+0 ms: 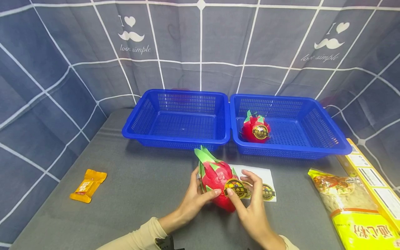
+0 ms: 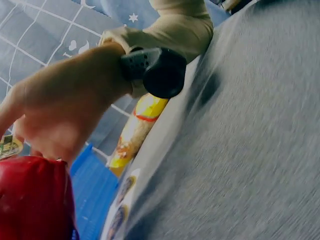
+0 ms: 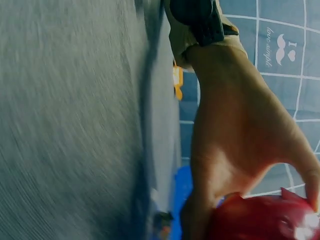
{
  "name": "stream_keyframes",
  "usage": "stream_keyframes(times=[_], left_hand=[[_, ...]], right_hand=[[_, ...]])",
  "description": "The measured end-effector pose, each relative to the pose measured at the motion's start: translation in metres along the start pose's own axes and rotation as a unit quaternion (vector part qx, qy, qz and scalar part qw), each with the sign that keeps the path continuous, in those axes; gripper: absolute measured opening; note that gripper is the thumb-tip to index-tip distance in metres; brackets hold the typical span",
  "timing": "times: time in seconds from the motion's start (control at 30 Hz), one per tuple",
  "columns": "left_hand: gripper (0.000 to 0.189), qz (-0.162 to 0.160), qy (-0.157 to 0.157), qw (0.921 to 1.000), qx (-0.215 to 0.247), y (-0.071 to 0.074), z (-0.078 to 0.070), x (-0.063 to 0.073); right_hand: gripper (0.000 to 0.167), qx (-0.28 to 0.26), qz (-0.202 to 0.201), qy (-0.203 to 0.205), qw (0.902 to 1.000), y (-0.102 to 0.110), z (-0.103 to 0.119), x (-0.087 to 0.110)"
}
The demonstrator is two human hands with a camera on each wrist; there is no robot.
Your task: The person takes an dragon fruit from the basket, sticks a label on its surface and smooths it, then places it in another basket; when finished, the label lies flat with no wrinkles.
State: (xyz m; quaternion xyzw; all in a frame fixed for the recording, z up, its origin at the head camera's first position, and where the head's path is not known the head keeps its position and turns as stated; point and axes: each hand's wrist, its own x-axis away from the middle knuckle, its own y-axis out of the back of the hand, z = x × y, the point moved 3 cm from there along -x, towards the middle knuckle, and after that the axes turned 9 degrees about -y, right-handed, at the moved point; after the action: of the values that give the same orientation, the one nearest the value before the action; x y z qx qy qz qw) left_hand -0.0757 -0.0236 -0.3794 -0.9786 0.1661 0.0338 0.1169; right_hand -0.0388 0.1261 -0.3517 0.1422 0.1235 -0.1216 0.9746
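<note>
A red dragon fruit [image 1: 215, 173] with green leafy tips stands tilted over the table. My left hand [image 1: 193, 201] grips it from the left, thumb across its front; in the right wrist view this hand [image 3: 235, 130] curves round the red skin [image 3: 260, 220]. My right hand [image 1: 254, 205] holds a round black-and-gold sticker [image 1: 236, 188] against the fruit's right side, its thumb on the sticker face. In the left wrist view the sticker [image 2: 10, 146] shows at that hand's fingers. Under and behind the fruit lies a white sheet [image 1: 254, 171] with more such stickers.
Two blue baskets [image 1: 175, 141] [image 1: 281, 151] stand side by side at the back. A stickered dragon fruit [image 1: 254, 130] sits in the right one. An orange snack packet [image 1: 88, 185] lies at left. A pasta bag [image 1: 353, 208] and a yellow box [image 1: 375, 184] lie at right.
</note>
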Motion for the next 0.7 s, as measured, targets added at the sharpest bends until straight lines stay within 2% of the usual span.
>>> stream_keyframes(times=[0.13, 0.3, 0.37, 0.53, 0.7], left_hand=[[0.088, -0.003, -0.014, 0.9997, 0.021, -0.001, 0.007, 0.001], [0.089, 0.004, -0.055, 0.9981, 0.029, -0.001, 0.016, 0.0], [0.09, 0.005, -0.062, 0.9975, 0.034, -0.002, 0.017, 0.0], [0.092, 0.009, -0.085, 0.9955, 0.041, -0.004, 0.015, 0.0], [0.091, 0.006, -0.085, 0.9953, 0.047, -0.004, 0.016, 0.001]], right_hand=[[0.061, -0.038, 0.024, -0.096, 0.9944, -0.005, -0.009, 0.0], [0.058, -0.065, 0.051, -0.146, 0.9858, -0.009, -0.018, 0.001], [0.058, -0.084, 0.066, -0.166, 0.9803, -0.01, -0.021, 0.001], [0.056, -0.16, 0.11, -0.207, 0.9589, -0.013, -0.031, 0.002], [0.053, -0.242, 0.136, -0.229, 0.9331, -0.014, -0.029, 0.002]])
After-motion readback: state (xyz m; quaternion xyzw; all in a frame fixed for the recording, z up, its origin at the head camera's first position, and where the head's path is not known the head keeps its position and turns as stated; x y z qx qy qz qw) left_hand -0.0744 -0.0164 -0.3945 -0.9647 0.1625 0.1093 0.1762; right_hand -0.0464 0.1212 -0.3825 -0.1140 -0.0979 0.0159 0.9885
